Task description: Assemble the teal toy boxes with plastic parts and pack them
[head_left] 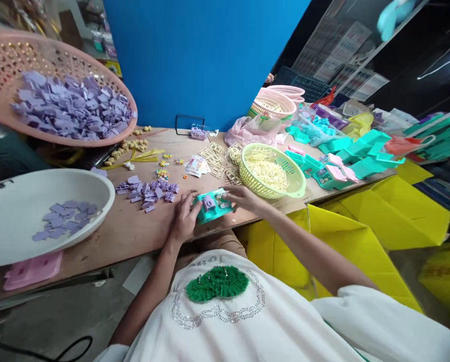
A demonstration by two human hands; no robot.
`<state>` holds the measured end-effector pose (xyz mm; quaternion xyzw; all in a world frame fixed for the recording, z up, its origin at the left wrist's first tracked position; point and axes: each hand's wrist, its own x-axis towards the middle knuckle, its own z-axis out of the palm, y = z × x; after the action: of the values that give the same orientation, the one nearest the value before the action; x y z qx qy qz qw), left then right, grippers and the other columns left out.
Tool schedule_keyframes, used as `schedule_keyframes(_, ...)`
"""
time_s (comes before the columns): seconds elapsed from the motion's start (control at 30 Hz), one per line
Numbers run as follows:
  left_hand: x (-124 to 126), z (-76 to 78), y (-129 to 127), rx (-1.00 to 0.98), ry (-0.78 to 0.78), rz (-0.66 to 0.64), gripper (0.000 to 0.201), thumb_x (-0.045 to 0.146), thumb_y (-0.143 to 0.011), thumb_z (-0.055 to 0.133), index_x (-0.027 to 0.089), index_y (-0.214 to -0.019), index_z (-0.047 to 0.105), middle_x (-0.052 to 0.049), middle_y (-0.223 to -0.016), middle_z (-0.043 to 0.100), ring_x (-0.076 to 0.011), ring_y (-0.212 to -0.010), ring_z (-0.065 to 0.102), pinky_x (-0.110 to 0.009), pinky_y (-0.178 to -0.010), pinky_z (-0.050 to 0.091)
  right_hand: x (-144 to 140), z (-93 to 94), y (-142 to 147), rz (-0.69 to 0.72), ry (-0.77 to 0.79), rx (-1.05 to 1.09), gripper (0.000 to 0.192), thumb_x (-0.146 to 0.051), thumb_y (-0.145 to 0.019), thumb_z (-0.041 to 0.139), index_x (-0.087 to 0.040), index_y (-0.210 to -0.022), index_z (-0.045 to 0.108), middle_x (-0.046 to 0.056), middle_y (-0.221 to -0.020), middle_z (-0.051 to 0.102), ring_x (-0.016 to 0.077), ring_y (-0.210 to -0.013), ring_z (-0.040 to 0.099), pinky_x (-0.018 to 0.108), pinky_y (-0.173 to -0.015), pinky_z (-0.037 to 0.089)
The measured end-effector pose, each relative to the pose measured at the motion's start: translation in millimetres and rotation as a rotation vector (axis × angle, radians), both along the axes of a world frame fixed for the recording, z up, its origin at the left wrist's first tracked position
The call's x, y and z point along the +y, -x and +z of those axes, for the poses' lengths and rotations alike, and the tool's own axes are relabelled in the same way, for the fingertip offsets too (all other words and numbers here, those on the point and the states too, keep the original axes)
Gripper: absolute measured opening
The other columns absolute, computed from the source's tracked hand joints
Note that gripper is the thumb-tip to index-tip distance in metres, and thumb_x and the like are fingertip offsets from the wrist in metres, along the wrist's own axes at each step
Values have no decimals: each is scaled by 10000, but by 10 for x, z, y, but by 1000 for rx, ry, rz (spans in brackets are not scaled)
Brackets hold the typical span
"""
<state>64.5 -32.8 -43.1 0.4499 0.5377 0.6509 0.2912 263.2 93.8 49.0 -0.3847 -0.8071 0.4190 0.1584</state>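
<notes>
A teal plastic toy case (211, 215) is between my hands at the table's front edge. Inside it sits a small purple plastic piece (209, 202), with small clear and pale parts to its right. My left hand (186, 213) grips the case's left end, thumb on the near side. My right hand (243, 197) is at the right end, its fingers bent over the case's rim and the small parts; whether they pinch a part is hidden. Left of my left hand lies a pile of purple plastic pieces (149, 192). Flat cream plastic frames (217, 171) and printed cards (198, 166) lie beyond the case.
A yellow basket (298, 183) of cream parts stands right of my hands. At left are a white basin (106, 201) and a pink colander (129, 100) with purple pieces. Teal cases (368, 151) crowd the right side. A blue panel (202, 60) stands behind; yellow cartons (353, 241) sit below.
</notes>
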Motion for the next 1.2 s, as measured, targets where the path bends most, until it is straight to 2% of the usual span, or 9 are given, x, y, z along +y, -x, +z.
schedule_keyframes(0.17,-290,201,327,476,-47,-110,196,269,-1041,548,242,-1078,738,-103,-1539,576,-274,-1505,523,-451,-1261,443,-201,-458,-295,12,-314,131,413,-439,-1092,518,-196,-1393,663,129,-1170,791,226,-1059,771,363,-933,640)
schedule_keyframes(0.33,-389,241,405,575,-34,-90,206,272,-1043,528,236,-1078,728,-122,-1513,582,-279,-1469,570,-489,-1260,458,263,-623,-372,43,-417,22,316,-195,-950,644,-147,-1247,740,214,-1310,738,330,-1230,700,499,-1097,557)
schedule_keyframes(0.43,-403,236,363,498,23,-184,205,310,-996,582,223,-1149,687,-158,-1651,468,-338,-1575,454,-564,-1314,366,456,-686,-345,117,-389,-5,369,-138,-826,751,-145,-1194,750,202,-1272,731,335,-1198,686,476,-1079,554)
schedule_keyframes(0.63,-298,130,213,347,124,-185,596,379,-902,745,236,-1423,494,-174,-1500,569,-301,-1349,644,-454,-1132,561,484,-699,-387,94,-368,68,238,-172,-799,806,-164,-1027,741,132,-1078,694,266,-969,666,382,-912,563)
schedule_keyframes(0.73,-238,64,87,431,69,-71,596,407,-926,738,234,-1447,506,-155,-1469,573,-307,-1407,590,-488,-1209,495,444,-666,-413,11,-377,170,50,-234,-915,716,-187,-924,702,95,-954,684,237,-883,658,357,-841,560)
schedule_keyframes(0.83,-156,115,-52,492,27,44,693,533,-899,794,226,-1465,537,-175,-1499,549,-346,-1461,546,-545,-1246,456,375,-565,-328,-99,-389,303,178,-346,-1037,584,-202,-1047,689,85,-958,701,224,-864,688,350,-797,582)
schedule_keyframes(1.0,151,539,-188,120,-11,134,753,678,-839,817,190,-1389,655,-186,-1385,682,-350,-1330,680,-500,-1120,588,241,-167,101,55,-25,597,448,-629,-912,765,-229,-1112,725,54,-973,753,210,-810,736,335,-735,623)
schedule_keyframes(1.1,318,737,-128,-184,58,101,573,690,-812,823,171,-1050,783,-101,-971,809,-278,-899,808,-397,-810,691,376,97,442,148,-121,401,418,-566,-921,794,-228,-1166,775,79,-1116,777,220,-999,755,307,-844,616)
schedule_keyframes(1.2,336,759,-10,-330,38,250,546,664,-689,917,171,-874,774,-48,-803,798,-229,-716,783,-339,-688,675,735,209,833,-10,-282,-11,314,-407,-1064,648,-181,-1255,752,131,-1228,775,219,-1110,739,315,-962,583)
